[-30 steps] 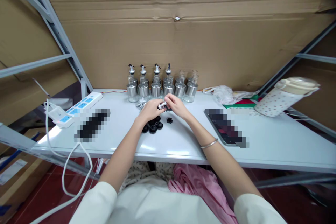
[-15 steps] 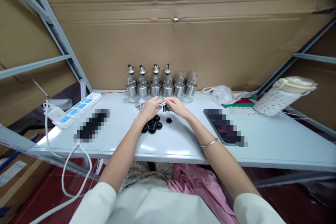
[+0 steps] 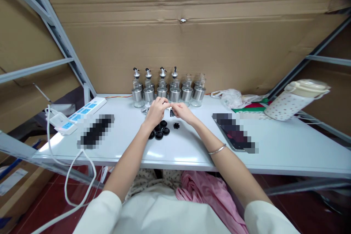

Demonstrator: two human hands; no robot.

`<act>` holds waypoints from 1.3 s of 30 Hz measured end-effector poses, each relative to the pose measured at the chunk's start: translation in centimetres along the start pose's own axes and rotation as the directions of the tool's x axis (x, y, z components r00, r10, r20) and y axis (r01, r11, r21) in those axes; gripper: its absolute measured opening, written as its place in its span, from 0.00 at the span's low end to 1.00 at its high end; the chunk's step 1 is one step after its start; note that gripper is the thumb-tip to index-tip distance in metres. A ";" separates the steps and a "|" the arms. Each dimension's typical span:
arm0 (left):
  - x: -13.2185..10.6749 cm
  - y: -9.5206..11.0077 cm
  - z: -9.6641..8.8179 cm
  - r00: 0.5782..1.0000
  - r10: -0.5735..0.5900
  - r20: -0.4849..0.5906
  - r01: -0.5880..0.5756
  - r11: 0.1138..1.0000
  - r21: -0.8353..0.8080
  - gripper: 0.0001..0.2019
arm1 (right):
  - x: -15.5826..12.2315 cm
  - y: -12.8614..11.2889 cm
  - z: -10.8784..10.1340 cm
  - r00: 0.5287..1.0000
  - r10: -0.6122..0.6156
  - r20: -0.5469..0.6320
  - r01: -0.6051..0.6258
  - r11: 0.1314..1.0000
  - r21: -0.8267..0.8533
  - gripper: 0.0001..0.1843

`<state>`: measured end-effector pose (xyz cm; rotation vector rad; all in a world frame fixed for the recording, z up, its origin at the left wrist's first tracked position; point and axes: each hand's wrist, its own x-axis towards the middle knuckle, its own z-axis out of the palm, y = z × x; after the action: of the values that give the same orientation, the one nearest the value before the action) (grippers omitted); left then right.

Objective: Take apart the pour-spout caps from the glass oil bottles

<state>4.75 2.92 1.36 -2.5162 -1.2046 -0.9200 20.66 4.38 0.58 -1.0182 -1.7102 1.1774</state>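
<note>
My left hand (image 3: 156, 111) and my right hand (image 3: 182, 111) meet over the white table (image 3: 192, 146), both pinched on a small silver pourer spout (image 3: 168, 108) held between them. Just below the hands lie several black rubber stoppers (image 3: 160, 131), with one small black ring (image 3: 176, 125) apart to the right. More silver metal parts (image 3: 146, 109) lie left of my left hand. Behind stands a row of glass oil bottles (image 3: 168, 89) with steel bases; several on the left carry pourer tops and the two on the right have none.
A white power strip (image 3: 82, 111) with a trailing cable lies at the left. Blurred dark objects lie at left (image 3: 95, 130) and right (image 3: 235, 132). A dotted jug (image 3: 297, 100) lies at the far right beside a plastic bag (image 3: 233, 97). Cardboard backs the table.
Both hands have moved slightly up and away toward the bottles, still joined on the small spout. Nothing else on the table has moved.
</note>
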 end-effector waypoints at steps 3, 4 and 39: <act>0.0 0.1 -0.1 1.000 -0.004 -0.006 0.004 1.000 0.019 0.15 | 0.2 0.0 0.1 0.999 0.037 -0.010 -0.036 0.999 0.013 0.18; 0.0 0.1 -0.2 1.000 -0.008 -0.008 0.008 1.000 0.024 0.15 | 0.2 0.0 0.1 0.999 0.044 -0.010 -0.044 0.999 0.016 0.17; 0.2 0.2 -1.0 0.924 -0.376 0.071 0.378 0.869 -0.319 0.15 | 0.0 -0.6 -2.2 0.990 -0.139 -0.037 0.133 0.983 -0.125 0.25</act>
<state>4.55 2.45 2.30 -2.5685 -1.7162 -1.3009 22.60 4.95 1.72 -0.9768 -1.8037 0.9652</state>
